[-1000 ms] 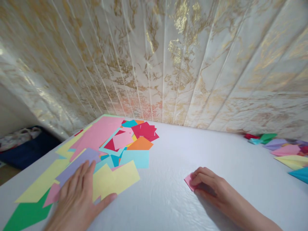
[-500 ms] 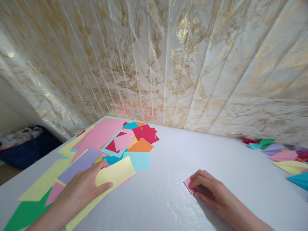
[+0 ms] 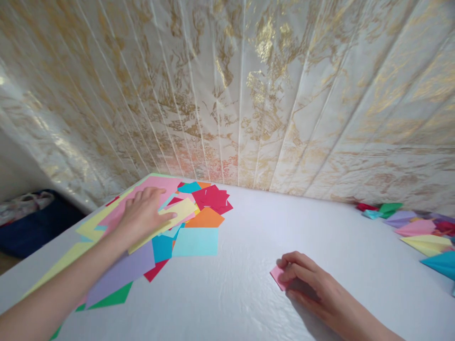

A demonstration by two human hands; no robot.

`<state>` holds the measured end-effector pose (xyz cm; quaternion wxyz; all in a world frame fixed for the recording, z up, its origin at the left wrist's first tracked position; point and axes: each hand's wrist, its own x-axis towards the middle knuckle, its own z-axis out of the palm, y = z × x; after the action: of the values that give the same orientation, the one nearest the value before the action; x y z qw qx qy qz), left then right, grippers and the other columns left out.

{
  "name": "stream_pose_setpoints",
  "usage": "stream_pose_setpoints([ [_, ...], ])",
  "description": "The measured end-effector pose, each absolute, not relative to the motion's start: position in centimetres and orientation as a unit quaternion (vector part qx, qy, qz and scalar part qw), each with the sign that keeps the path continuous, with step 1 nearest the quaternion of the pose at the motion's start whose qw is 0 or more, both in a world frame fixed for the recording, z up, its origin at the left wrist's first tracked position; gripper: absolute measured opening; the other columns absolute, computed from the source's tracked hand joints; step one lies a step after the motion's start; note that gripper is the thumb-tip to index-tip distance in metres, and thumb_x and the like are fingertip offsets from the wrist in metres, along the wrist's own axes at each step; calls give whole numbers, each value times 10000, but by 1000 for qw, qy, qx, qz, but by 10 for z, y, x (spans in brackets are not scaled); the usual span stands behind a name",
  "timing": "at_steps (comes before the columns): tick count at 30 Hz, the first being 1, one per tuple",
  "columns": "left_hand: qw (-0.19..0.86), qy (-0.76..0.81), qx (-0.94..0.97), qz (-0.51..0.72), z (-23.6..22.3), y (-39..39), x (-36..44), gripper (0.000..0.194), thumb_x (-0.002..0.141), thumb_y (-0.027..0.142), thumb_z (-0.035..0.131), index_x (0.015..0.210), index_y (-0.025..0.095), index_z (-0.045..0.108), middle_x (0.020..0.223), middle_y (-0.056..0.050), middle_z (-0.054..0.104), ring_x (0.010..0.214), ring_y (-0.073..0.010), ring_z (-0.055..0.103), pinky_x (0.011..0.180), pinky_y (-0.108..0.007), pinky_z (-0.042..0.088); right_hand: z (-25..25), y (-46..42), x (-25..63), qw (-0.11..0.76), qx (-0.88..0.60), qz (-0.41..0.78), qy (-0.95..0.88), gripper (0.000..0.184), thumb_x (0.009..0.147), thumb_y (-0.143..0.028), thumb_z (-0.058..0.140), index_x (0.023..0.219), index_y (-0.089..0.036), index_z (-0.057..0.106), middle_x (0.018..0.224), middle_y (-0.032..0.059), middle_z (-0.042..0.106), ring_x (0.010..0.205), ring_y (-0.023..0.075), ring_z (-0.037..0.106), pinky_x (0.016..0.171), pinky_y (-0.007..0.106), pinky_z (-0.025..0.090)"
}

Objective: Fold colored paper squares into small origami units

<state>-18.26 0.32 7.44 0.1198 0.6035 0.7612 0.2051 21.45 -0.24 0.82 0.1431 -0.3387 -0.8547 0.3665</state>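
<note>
My left hand is over the paper pile at the left, its thumb lying across a pale yellow sheet of paper that it grips. The other fingers reach over a large pink sheet; their tips are partly hidden. Below the wrist lie a purple sheet and a green one. At the right, my right hand pinches a small folded piece of pink paper against the white table. Its fingers hide part of the piece.
Red cut pieces, an orange piece and a light blue sheet lie at the pile's right side. Folded paper shapes, including a yellow one, line the right edge. A white and gold curtain hangs behind the table.
My left hand has moved up and away over the pile, carrying the yellow sheet and uncovering the purple, red and blue papers. The right hand has hardly moved.
</note>
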Motion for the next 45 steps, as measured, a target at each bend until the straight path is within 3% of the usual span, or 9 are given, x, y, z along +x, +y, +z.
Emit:
stream_pose_setpoints([
  [2,116,719,654,202,61,-13,-131,465,785,289,698,1234,212,607,1358,-91,610,1332,-326,486,1153,-498,309,9,-3,215,146,-347,359,-854,197,907,-90,520,983,-238,625,1188,66,590,1116,205,598,944,301,491],
  [4,166,587,775,164,46,-28,-77,582,747,232,789,1291,251,583,1459,-55,538,1360,-262,457,1155,-399,343,8,-4,215,156,-354,348,-854,244,897,-84,545,1058,-247,631,1189,67,608,1122,208,598,959,306,488],
  [6,178,468,856,129,33,-36,-32,609,787,331,809,1330,220,555,1499,-81,500,1352,-273,457,1141,-421,366,6,-4,216,164,-350,339,-857,273,916,-85,540,1111,-251,634,1194,71,621,1118,203,604,963,301,490],
  [10,126,432,887,104,15,-30,7,596,840,472,749,1299,127,586,1415,-127,588,1262,-302,538,1067,-438,436,5,0,220,180,-324,311,-875,188,998,-164,497,1032,-233,669,1111,79,666,1032,194,634,902,294,522],
  [15,39,371,923,93,-10,-28,2,639,974,533,521,1402,59,522,1503,-147,508,1358,-296,468,1088,-414,395,11,4,218,203,-297,236,-903,249,1041,-248,448,968,-224,685,1028,88,691,947,204,636,818,311,542],
  [22,41,352,932,75,-14,-35,-6,635,1001,543,453,1448,95,488,1563,-98,427,1395,-271,436,1124,-394,348,4,-9,216,203,-289,83,-932,364,1074,-295,342,1008,-202,687,942,87,727,833,220,614,728,342,502],
  [31,51,370,925,73,-11,-37,-14,692,885,450,682,1477,162,470,1574,-48,396,1344,-318,506,1064,-439,440,12,-18,229,185,-320,106,-923,284,1048,-209,422,1081,-219,704,1037,81,753,897,216,610,776,346,513],
  [39,51,382,916,116,-10,-43,-12,680,871,357,679,1489,185,453,1536,-93,469,1336,-314,520,1077,-409,446,14,-14,229,201,-338,170,-904,370,978,-58,427,1104,-253,715,1079,74,726,933,214,594,804,351,531],
  [45,110,350,921,133,-1,-32,-8,665,838,314,746,1436,183,485,1476,-81,552,1266,-308,547,1063,-432,442,9,-12,225,235,-349,166,-892,274,988,-117,491,1120,-240,697,1008,76,727,901,213,602,790,351,522],
])
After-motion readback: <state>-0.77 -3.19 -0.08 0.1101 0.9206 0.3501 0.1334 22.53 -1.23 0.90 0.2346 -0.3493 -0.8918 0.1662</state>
